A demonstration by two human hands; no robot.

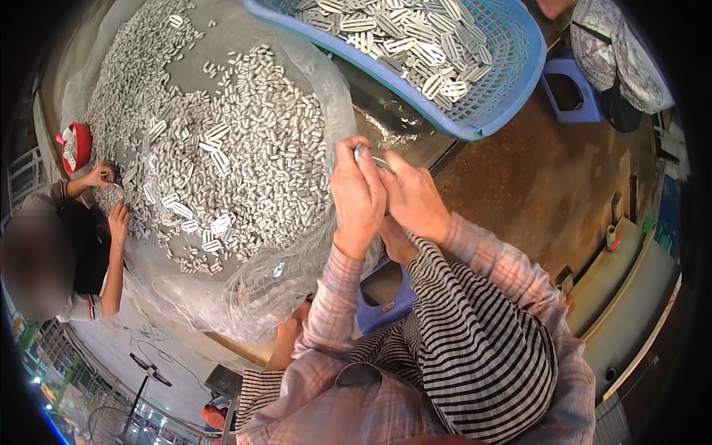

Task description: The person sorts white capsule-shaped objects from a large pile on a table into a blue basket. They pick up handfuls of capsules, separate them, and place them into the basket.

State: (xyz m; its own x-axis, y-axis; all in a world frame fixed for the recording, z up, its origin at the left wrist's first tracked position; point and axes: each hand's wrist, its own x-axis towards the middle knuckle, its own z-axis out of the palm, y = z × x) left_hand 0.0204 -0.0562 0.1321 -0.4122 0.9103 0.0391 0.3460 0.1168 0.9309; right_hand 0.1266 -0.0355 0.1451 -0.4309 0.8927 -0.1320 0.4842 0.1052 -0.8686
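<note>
My left hand [356, 196] and my right hand [417, 196] are closed and meet in front of me, over the near side of the heap. Between them shows the pale, curved rim of a small piece [377, 159], gripped from both sides; fingers cover most of it. To the left spreads a heap of small grey, capsule-shaped pieces [271, 148]. Several flat, oblong slotted pieces [219, 159] lie on top of it. Beyond my hands, a blue plastic basket [512, 104] holds many more of these slotted pieces.
Crumpled translucent sheeting [259, 304] borders the heap. At the left, a person's hand [119, 221] works at the heap beside a red bowl [80, 152]. A blue stool [567, 89] stands at the far right, and another purple-blue stool [382, 297] is below my hands.
</note>
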